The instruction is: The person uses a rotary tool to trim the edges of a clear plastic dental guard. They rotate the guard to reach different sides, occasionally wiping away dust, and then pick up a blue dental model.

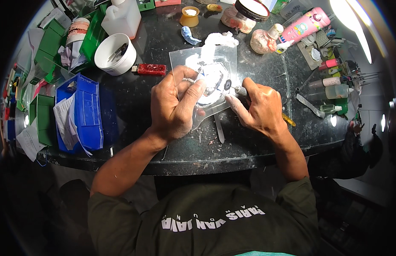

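- Dark olive shirt [198,241] fills the lower edge, with both bare forearms angling inward from its sleeves.
- Left hand [176,102]: thumb laid across the near face of a clear plastic sheet [213,83], pinching its left part against the fingers.
- Right hand [262,106]: fingers curled round a rotary tool [240,90], thumb stretched toward the sheet; cannot tell whether it touches.
- Tilted above the dark bench [142,106], the squarish sheet bears a rounded moulded form, partly lost in glare, beside the tool's small dark disc [227,84].

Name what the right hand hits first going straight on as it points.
Likely the clear plastic sheet held in the left hand. The disc-tipped tool in the right hand points that way; its dark disc overlaps the sheet in view, but contact is unclear.
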Demonstrator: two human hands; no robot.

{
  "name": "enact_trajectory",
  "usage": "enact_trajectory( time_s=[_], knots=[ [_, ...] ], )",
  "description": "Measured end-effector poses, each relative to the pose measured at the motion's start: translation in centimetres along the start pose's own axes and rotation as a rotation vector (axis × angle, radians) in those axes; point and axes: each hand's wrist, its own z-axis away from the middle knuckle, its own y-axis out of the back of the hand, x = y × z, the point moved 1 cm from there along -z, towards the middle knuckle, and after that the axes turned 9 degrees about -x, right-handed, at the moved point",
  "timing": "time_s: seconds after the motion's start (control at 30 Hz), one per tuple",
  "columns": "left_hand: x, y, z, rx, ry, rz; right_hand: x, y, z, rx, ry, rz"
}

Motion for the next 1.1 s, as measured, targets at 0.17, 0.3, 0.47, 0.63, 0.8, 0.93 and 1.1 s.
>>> enact_trajectory(
  time_s=[0.17,0.3,0.47,0.63,0.8,0.93,1.1],
  knots=[
    [0.0,0.0,0.1,-0.035,0.035,-0.011,0.1,-0.2,0.1,0.002,-0.013,0.001],
    [0.4,-0.4,0.2,-0.009,0.034,0.013,-0.2,0.0,0.1,0.025,-0.016,-0.01],
    [0.6,-0.7,0.2,0.034,-0.009,0.031,0.0,0.2,0.4,0.067,-0.014,0.0],
    [0.0,-0.4,0.2,0.004,-0.068,0.072,0.1,0.1,0.6,0.135,-0.011,-0.039],
    [0.3,-0.5,0.3,0.005,-0.064,0.053,0.0,0.6,0.8,0.157,0.013,-0.058],
    [0.6,-0.6,0.2,0.01,-0.068,0.025,0.0,0.8,0.9,0.124,0.005,-0.044],
    [0.4,-0.7,0.2,0.029,-0.067,0.013,0.1,0.6,1.0,0.169,0.031,-0.053]
  ],
)
